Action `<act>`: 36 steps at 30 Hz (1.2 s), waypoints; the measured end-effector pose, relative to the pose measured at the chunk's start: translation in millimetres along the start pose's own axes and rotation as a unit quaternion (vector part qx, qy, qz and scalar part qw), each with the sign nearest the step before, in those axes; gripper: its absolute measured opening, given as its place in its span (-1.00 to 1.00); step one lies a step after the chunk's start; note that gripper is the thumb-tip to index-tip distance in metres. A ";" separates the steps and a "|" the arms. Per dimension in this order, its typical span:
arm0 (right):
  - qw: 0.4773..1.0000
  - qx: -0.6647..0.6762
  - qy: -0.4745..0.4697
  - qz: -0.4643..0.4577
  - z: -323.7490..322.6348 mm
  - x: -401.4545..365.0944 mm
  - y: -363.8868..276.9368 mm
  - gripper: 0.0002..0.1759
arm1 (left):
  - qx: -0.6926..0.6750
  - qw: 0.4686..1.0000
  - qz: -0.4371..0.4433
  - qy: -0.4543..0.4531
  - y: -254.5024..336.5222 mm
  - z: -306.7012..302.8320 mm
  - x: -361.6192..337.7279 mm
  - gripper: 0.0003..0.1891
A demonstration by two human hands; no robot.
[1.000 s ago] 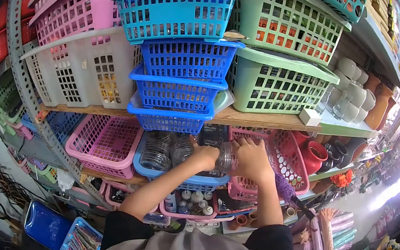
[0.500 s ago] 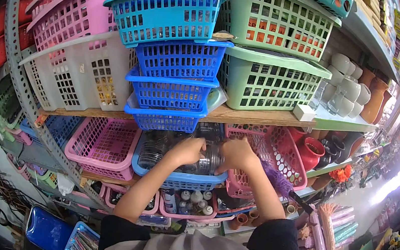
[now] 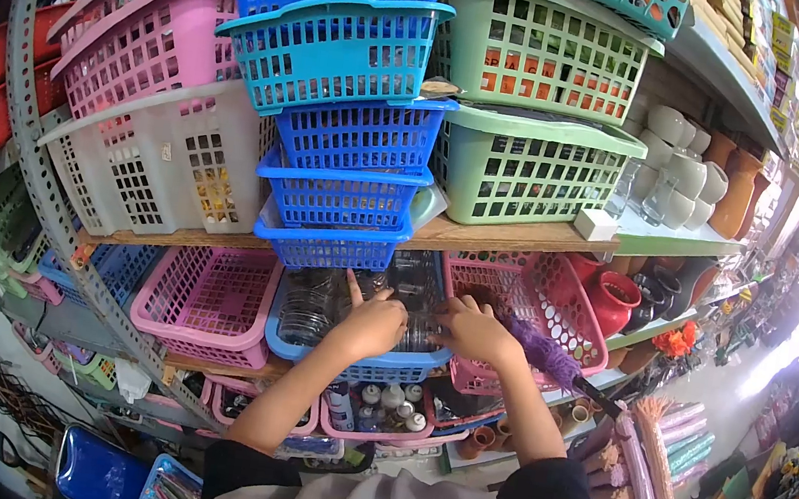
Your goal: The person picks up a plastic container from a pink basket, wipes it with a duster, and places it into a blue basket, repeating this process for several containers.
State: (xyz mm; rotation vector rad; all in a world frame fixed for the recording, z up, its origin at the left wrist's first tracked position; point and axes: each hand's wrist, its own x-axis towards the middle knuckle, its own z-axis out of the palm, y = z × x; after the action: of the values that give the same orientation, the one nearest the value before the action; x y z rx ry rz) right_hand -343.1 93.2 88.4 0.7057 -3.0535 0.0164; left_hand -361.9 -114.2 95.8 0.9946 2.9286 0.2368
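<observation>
A blue basket point(image 3: 345, 355) on the middle shelf holds clear, round-rimmed containers stacked on their sides, such as the clear stack point(image 3: 305, 313) at its left. My left hand point(image 3: 377, 325) is over the middle of this basket, its index finger stretched forward and its other fingers loosely bent, with nothing held that I can see. At the basket's right edge is my right hand point(image 3: 478, 331), fingers apart and bent, their tips touching or close to the clear containers point(image 3: 422, 325) between my hands. The far contents are partly shadowed by the shelf above.
Pink baskets stand on both sides, one on the left point(image 3: 211, 300) and one on the right point(image 3: 554, 305) with a purple fuzzy bundle point(image 3: 542, 354). Above, stacked blue baskets point(image 3: 332, 241) overhang the wooden shelf edge point(image 3: 492, 234). Red vases point(image 3: 612, 300) stand at the right.
My left hand has opened from a curled pose, its index finger now extended. My right hand has shifted slightly down, fingers toward the containers. The view has moved a little.
</observation>
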 end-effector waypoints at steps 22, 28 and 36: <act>0.827 0.194 0.229 0.475 102.2 -346.9 -205.6 -0.66 | -0.397 0.790 0.458 -0.092 159.6 158.6 -106.5 -0.80; 0.693 0.174 0.260 0.650 100.4 -418.5 -304.3 -0.68 | -0.390 0.682 0.592 -0.178 224.0 170.1 -147.0 -0.82; 0.545 0.010 0.348 0.763 31.0 -480.3 -425.8 -0.69 | -0.367 0.533 0.713 -0.269 346.5 156.2 -199.5 -0.84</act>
State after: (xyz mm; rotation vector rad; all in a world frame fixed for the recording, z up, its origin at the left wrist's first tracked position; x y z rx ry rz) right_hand 275.2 -79.1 56.3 -1.6243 -1.8296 0.2451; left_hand 18.6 56.2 -6.4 2.2451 0.6321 0.8254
